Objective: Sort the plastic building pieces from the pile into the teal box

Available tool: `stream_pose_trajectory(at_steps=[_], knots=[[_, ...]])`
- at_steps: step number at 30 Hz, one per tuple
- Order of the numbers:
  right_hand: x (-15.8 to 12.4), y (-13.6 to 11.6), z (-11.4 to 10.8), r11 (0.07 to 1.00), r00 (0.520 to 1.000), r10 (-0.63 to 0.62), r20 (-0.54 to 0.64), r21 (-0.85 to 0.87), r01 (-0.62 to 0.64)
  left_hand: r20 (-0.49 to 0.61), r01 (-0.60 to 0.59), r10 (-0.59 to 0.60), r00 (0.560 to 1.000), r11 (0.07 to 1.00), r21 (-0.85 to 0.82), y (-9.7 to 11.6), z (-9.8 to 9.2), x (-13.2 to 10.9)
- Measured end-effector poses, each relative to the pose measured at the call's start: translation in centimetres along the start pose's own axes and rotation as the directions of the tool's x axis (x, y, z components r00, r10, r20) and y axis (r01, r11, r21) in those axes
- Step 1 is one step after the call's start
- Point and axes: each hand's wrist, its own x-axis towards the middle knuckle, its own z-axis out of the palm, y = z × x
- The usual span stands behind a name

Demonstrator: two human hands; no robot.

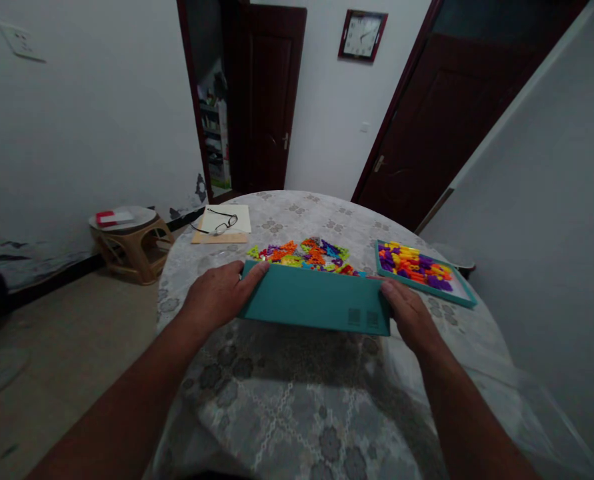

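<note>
Both my hands hold a teal cardboard box (311,297) over the table, its long side facing me with two small printed squares at the lower right. My left hand (221,293) is closed around the left end, thumb on the top edge. At the right end, my right hand (409,310) grips in the same way. Just beyond the top edge shows a heap of colourful plastic pieces (319,252) in orange, green, purple and blue. Whether these pieces lie in the box or on the table behind it, I cannot tell.
To the right lies a teal tray (469,297) with purple, yellow and orange pieces. Eyeglasses (224,225) rest on papers (237,213) at the far left of the round table (287,427). A stool (137,250) stands left; clear plastic (517,393) lies at the right.
</note>
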Motion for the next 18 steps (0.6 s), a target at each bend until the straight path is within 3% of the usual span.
stream_pose_trajectory(at_steps=[3,7,14,18], knots=[[-0.9,1.4,-0.2,0.990,0.987,-0.086,0.132,0.123,0.070,0.006,0.070,-0.070,0.998,0.995,-0.077,0.0,-0.3,0.7],[-1.8,2.7,-0.7,0.961,0.949,-0.155,0.276,0.265,0.080,-0.024,0.012,-0.014,1.000,0.996,-0.083,0.3,-0.7,1.4],[-2.2,3.7,-0.6,0.980,0.944,-0.177,0.278,0.137,0.143,-0.023,0.072,-0.079,0.997,0.974,-0.214,0.2,-0.8,2.6],[-0.8,4.5,0.2,0.982,0.970,-0.168,0.178,0.118,0.148,-0.062,-0.015,-0.009,0.998,0.930,-0.366,-0.3,0.3,3.0]])
